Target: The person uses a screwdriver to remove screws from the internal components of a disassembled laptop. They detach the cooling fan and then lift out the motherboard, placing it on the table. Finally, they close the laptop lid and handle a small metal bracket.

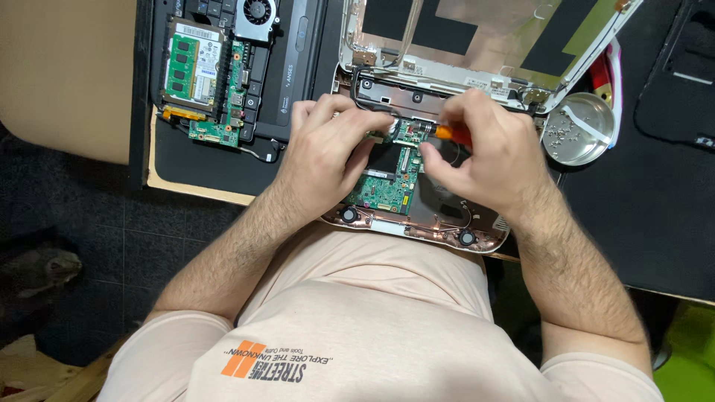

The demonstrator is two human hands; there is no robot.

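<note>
From the head view we see our right hand [484, 152] closed around an orange-handled screwdriver [454, 133] over the green circuit board [387, 182] in the opened laptop shell [439, 223] at bench centre, our left hand [324, 149] pinching its far edge, where a slip might gouge it.

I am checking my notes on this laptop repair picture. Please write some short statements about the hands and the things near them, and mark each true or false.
1. The right hand holds an orange-handled screwdriver. True.
2. The left hand rests on the metal dish. False: it is on the opened laptop base, by the green circuit board.
3. The metal dish contains small screws. True.
4. A second opened laptop lies at the far right. False: it lies at upper left.
</note>
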